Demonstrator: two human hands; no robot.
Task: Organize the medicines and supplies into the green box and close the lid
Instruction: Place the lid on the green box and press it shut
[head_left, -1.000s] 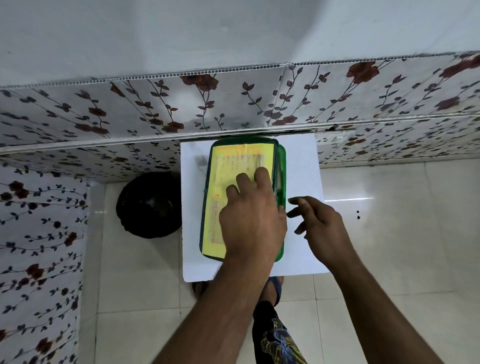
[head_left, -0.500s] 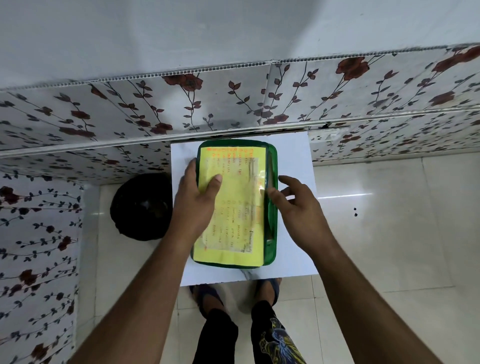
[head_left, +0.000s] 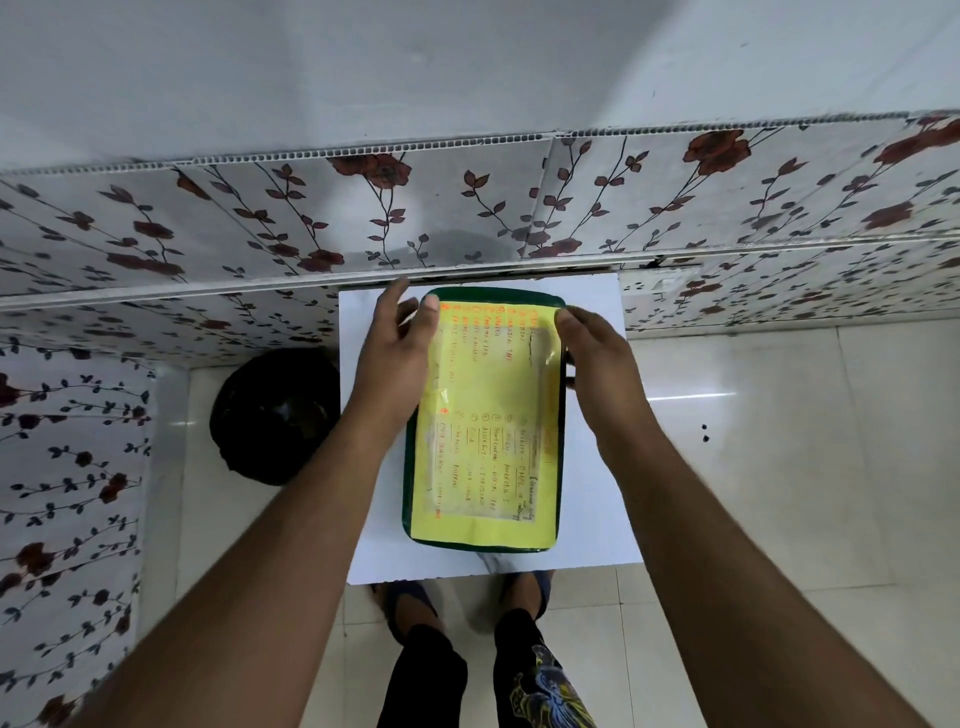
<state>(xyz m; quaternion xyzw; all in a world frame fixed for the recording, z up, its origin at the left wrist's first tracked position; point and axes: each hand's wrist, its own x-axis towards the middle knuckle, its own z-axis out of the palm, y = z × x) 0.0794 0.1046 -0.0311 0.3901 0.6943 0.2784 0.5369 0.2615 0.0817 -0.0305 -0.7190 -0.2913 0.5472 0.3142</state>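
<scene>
Here, at the bottom centre of the frame, the person's own legs in dark trousers (head_left: 498, 670) and sandalled feet stand on pale floor tiles (head_left: 779, 467). Two bare forearms rise from the lower corners toward the middle.

Just above the feet is a small white table (head_left: 597, 519), and on it, in the centre of the frame, lies the green box (head_left: 483, 544), long side running away from the viewer. Its lid (head_left: 488, 431) is down and nearly covered by a yellow sheet with handwritten orange and dark lines, too small to read. No medicines or supplies lie loose on the table, so the packing looks done and the closing is the step in hand.

The left hand (head_left: 395, 358) cups the box's far left edge, thumb resting on the lid, fingers spread beyond the rim. The right hand (head_left: 597, 364) lies on the far right edge, fingers curled over the side. Both hands press rather than clench.

To close it well, I would judge that even downward pressure at both far corners, then along each side, should seat the lid; whether any latch has caught cannot be seen.

At middle left, a black bag or bin (head_left: 275, 415) sits on the floor. Beyond the table, rose-patterned wall panels (head_left: 260, 223) span the upper frame.
</scene>
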